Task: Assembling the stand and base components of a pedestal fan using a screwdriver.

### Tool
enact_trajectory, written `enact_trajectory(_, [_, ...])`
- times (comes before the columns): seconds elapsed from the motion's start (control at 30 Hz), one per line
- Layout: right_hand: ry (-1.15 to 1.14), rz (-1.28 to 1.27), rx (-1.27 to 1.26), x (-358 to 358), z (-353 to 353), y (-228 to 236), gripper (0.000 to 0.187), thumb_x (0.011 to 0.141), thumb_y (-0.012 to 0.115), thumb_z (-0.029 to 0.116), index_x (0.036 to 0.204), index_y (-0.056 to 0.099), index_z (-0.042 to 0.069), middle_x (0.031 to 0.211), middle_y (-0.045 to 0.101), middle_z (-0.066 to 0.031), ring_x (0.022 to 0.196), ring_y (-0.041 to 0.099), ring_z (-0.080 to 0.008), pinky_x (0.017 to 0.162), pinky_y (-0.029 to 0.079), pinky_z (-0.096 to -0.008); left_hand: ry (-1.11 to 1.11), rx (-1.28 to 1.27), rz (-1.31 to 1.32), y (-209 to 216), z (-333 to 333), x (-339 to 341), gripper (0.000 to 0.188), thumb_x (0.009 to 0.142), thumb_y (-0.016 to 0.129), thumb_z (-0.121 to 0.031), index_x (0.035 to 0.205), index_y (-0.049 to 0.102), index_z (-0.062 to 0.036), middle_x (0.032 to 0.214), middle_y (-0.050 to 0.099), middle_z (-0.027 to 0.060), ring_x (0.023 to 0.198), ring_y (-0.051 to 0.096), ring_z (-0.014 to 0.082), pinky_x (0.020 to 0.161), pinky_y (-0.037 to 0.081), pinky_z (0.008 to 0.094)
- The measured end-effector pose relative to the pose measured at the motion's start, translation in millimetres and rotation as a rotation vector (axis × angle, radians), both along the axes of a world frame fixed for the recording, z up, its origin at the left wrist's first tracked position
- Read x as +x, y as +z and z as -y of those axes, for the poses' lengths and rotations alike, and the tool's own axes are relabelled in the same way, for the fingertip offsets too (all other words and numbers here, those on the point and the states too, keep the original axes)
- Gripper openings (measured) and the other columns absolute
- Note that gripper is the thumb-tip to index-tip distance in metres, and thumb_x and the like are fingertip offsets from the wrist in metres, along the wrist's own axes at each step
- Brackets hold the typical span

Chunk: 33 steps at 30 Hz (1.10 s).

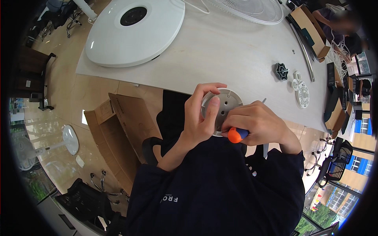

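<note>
A round, pale grey cover (pixel 223 113) with a raised rim and small dark holes is held in front of my body at the table's near edge. My left hand (pixel 202 112) grips its left side, thumb across the face and fingers around the rim. Closed around a screwdriver (pixel 238 135) with an orange and blue handle, my right hand (pixel 256 122) lies against the cover's right side. The handle's orange end points toward me. A thin metal shaft tip shows beyond the knuckles; the fingers hide the part between.
A white oval fan base (pixel 136 35) and a fan grille (pixel 252 10) lie on the table (pixel 220 51). At right are a black star-shaped knob (pixel 281 71), white plastic parts (pixel 302 94) and a metal tube (pixel 303 51). An open cardboard box (pixel 130 129) stands below left. Another person sits far right.
</note>
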State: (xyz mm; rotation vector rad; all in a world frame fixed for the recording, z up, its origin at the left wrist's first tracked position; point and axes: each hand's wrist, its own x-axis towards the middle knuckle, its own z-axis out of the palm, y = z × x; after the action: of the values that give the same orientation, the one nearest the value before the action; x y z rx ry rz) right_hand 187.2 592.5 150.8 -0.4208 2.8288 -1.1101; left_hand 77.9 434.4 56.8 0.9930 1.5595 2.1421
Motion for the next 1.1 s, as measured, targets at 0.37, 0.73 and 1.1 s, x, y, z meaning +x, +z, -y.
enact_trajectory(0.37, [0.024,0.01,0.093,-10,9,4,0.027,0.069,0.086,0.006,0.092,0.071,0.008,0.081,0.068,-0.0052,0.074,0.069,-0.0278,0.06,0.052,-0.0391,0.025,0.049,0.022,-5,-2,2,0.023,0.106,0.056,-0.019,0.115,0.056,0.0024,0.12,0.073,0.0197,0.093,0.069,0.02,0.085,0.054,0.0332])
enact_trajectory(0.73, [-0.049,-0.039,0.051,-8,9,-1,0.03,0.065,0.082,0.003,0.092,0.073,0.011,0.083,0.068,-0.003,0.079,0.07,-0.0253,0.059,0.052,-0.0387,0.027,0.045,0.034,-5,-1,3,0.023,0.106,0.057,-0.018,0.117,0.055,0.0021,0.12,0.073,0.0201,0.091,0.069,0.0203,0.083,0.055,0.0335])
enact_trajectory(1.1, [-0.052,-0.123,0.094,-5,9,-6,0.029,0.071,0.092,0.011,0.093,0.073,0.008,0.076,0.064,-0.0028,0.07,0.065,-0.0244,0.058,0.051,-0.038,0.019,0.067,0.045,-6,-3,3,0.023,0.106,0.057,-0.018,0.118,0.053,0.0016,0.121,0.072,0.0203,0.095,0.069,0.0205,0.086,0.054,0.0334])
